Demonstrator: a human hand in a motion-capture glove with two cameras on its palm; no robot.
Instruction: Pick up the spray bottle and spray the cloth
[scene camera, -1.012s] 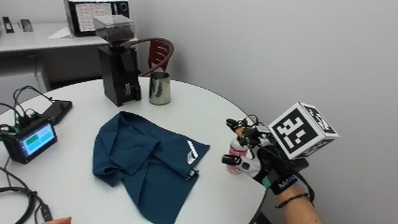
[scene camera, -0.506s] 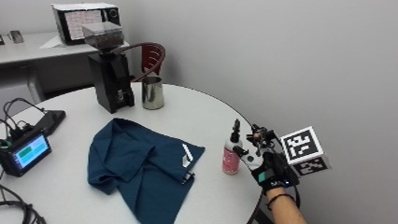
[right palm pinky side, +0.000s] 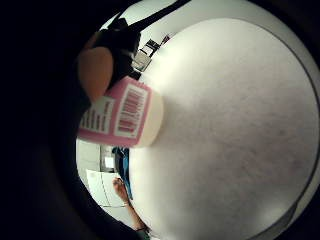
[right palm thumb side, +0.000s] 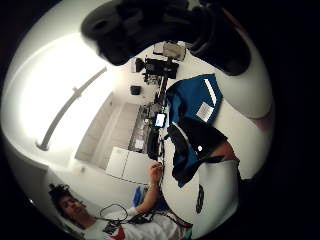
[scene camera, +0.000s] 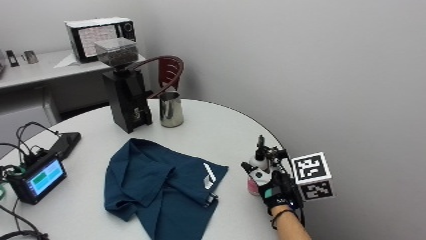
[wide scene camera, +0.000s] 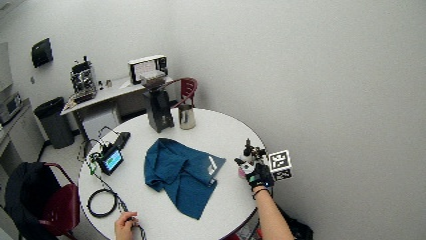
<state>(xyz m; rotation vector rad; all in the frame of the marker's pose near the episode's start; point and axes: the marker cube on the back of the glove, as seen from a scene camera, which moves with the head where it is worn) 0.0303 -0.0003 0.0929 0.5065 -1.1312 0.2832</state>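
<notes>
A pink spray bottle (scene camera: 252, 185) with a white-and-black spray head stands at the right edge of the round white table (scene camera: 219, 130). My gloved right hand (scene camera: 276, 192) grips it from the side, fingers curled round its body. In the little finger side palm view the bottle (right palm pinky side: 125, 115) with its barcode label is close to the palm, a fingertip (right palm pinky side: 95, 72) on it. I cannot tell whether its base touches the table. The dark blue cloth (scene camera: 160, 185) lies crumpled mid-table, left of the bottle and apart from it. The wide view shows the hand (wide scene camera: 258, 176), bottle (wide scene camera: 241, 169) and cloth (wide scene camera: 180, 172).
A black grinder (scene camera: 126, 100) and a steel jug (scene camera: 171, 109) stand at the table's far side. A small screen device (scene camera: 40, 177) with cables sits at the left. The person's bare hand (wide scene camera: 125, 225) rests at the near edge. A red chair (scene camera: 170, 70) is behind the table.
The outside camera has shifted, so the whole picture differs. My hand stays wrapped round the spray bottle at the table's right edge. The cloth lies as before.
</notes>
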